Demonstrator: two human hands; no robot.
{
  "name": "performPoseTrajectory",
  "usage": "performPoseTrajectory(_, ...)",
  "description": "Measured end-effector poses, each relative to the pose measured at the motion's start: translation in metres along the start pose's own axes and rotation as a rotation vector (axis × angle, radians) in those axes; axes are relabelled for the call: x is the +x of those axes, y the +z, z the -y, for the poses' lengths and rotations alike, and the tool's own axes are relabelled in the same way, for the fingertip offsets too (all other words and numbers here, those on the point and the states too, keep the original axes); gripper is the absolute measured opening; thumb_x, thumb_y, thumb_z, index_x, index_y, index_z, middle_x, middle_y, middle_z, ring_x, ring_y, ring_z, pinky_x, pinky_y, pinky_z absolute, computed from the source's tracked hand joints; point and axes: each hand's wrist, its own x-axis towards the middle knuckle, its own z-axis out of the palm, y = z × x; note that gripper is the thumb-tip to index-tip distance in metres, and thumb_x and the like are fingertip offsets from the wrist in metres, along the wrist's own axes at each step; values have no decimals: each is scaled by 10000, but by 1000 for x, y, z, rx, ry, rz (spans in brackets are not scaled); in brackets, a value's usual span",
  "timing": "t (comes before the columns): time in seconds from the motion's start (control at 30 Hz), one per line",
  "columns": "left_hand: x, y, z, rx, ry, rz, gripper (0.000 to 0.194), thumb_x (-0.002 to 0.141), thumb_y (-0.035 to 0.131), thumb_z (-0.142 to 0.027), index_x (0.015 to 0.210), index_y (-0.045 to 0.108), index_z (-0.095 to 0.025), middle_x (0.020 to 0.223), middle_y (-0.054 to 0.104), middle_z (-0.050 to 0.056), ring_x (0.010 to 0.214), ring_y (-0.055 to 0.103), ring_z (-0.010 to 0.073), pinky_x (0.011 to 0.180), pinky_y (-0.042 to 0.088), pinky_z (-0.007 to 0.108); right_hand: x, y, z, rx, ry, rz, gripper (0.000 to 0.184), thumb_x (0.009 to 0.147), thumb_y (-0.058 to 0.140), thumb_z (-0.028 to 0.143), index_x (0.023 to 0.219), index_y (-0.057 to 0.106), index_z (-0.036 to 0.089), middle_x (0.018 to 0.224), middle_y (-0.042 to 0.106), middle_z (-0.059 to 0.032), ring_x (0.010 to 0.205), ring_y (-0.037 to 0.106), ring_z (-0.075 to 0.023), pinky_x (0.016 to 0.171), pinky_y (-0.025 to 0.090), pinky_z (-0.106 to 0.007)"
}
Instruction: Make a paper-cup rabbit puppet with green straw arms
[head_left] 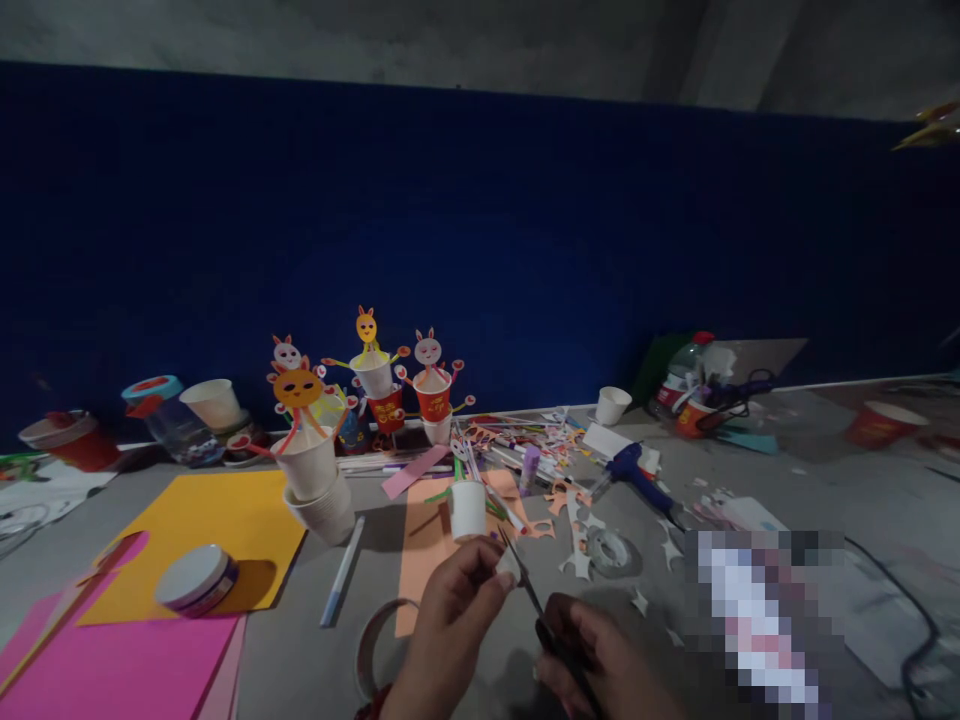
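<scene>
My left hand [459, 615] pinches a small piece of white paper [510, 570] between thumb and fingertips. In my right hand [596, 645] is a pair of scissors [529, 585] with dark handles, their blades pointing up and left against the paper piece. Whether the blades are parted is hard to make out. Just beyond my left hand a white paper cup [469, 512] stands on a sheet of peach paper [421, 560], with green strips beside it. A roll of tape [361, 650] lies left of my left wrist, partly hidden by it.
Cup figures with animal faces [298, 388] stand at back left. Yellow paper [180, 510] bears a round tub [196, 580]; pink paper [150, 665] lies nearer. A marker [343, 570], glue stick [529, 468], blue glue gun [637, 475], clear tape [611, 552] and white scraps surround the hands.
</scene>
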Motion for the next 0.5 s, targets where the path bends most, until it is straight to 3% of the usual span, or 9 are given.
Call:
performPoseTrajectory(0.3,3,-4,-2,-19,-12,81,224,830,693,-337,709,559,-203,803,550,4,814,502,184,718,359,268,2,-4,-9,-86,-16,-59,309,668,760,330,659,469,227,597,385,91,542,353,-97,500,310,-204)
performPoseTrajectory(0.5,4,-10,-5,18,-19,140,221,840,687,-324,713,548,-207,779,531,-10,776,483,163,694,353,249,4,-11,-9,-99,24,14,318,662,772,310,646,466,225,547,399,103,477,322,-74,452,236,-204)
